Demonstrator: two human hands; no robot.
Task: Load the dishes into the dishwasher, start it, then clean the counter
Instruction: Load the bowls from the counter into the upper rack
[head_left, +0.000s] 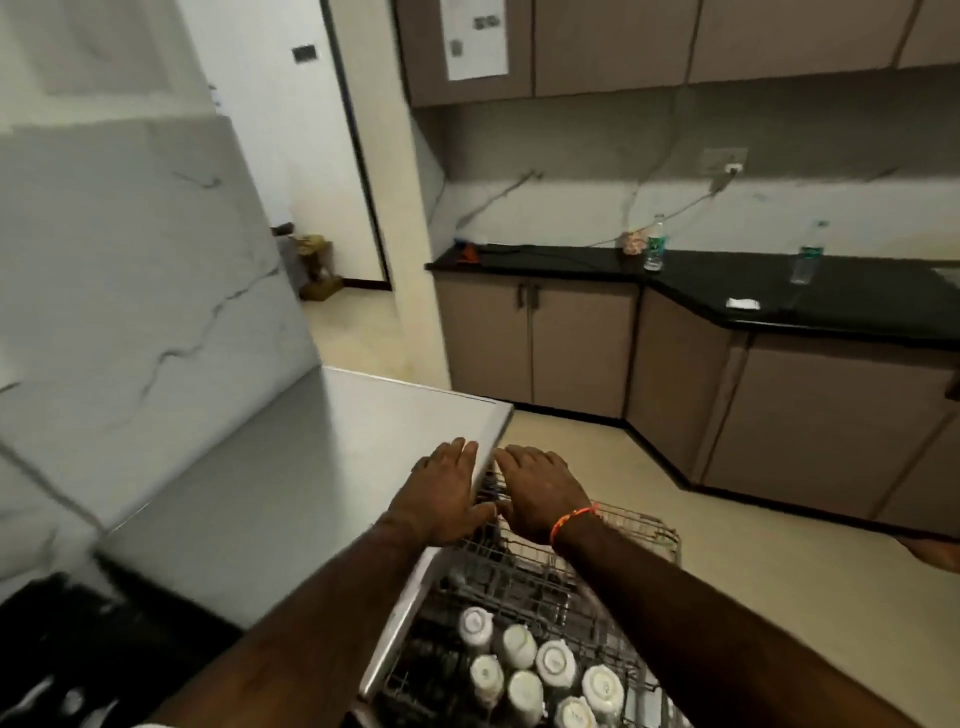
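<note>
Head cam: dishwasher (311, 467) with its steel top, wire rack (545, 571) pulled out on the right side.
Rack's grey wire, white cups (519, 660) sitting upside down at the near end. Left hand (441, 493) lies flat, fingers straight, on the top's edge; right hand (535, 493), fingers relaxed, rests over the rack.

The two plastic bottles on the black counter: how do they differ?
The left bottle stands farther back, near the wall, beside a small jar; the right bottle stands alone, farther forward on the counter. The left one looks sharper and upright, while the right one is blurred and appears tilted. Both are clear with green labels.
</note>
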